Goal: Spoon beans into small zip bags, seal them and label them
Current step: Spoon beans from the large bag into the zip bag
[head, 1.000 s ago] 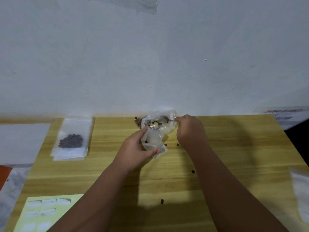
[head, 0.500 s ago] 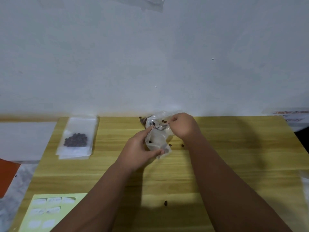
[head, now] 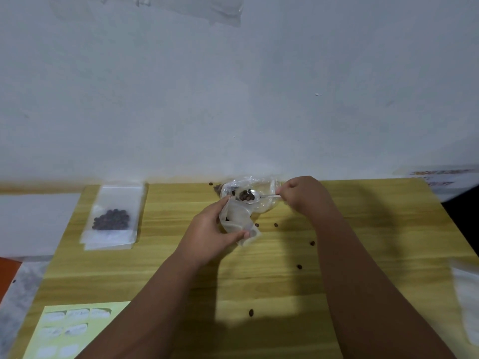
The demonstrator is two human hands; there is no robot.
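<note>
The left hand (head: pixel 207 230) pinches the small zip bag (head: pixel 237 221) between thumb and fingers (head: pixel 223 204), mouth turned up and away from the person; whether its lower corner touches the tabletop (head: pixel 166 257) cannot be told. The right hand (head: pixel 304 195), to the right of that bag and a little beyond it, has its fingers curled round the handle of the spoon (head: pixel 255 195). The spoon's long axis runs almost level, handle toward the right hand, bowl pointing left; the bowl carries a heap of beans (head: pixel 246 196) and sits just beyond the bag's mouth, over the clear supply bag (head: pixel 267 203) that lies behind it.

The step in hand looks like the transfer of 1 spoonful; the coming move turns on bringing the bowl a short way toward the person and down into the mouth, so the right hand does the travelling while the left only steadies. A narrow mouth would likely spill more.

At least 5 loose beans (head: pixel 276 225) lie right of and nearer than the bag; 1 filled zip bag (head: pixel 111 218) lies well to its left; a label sheet (head: pixel 72 330) lies nearer and left.
</note>
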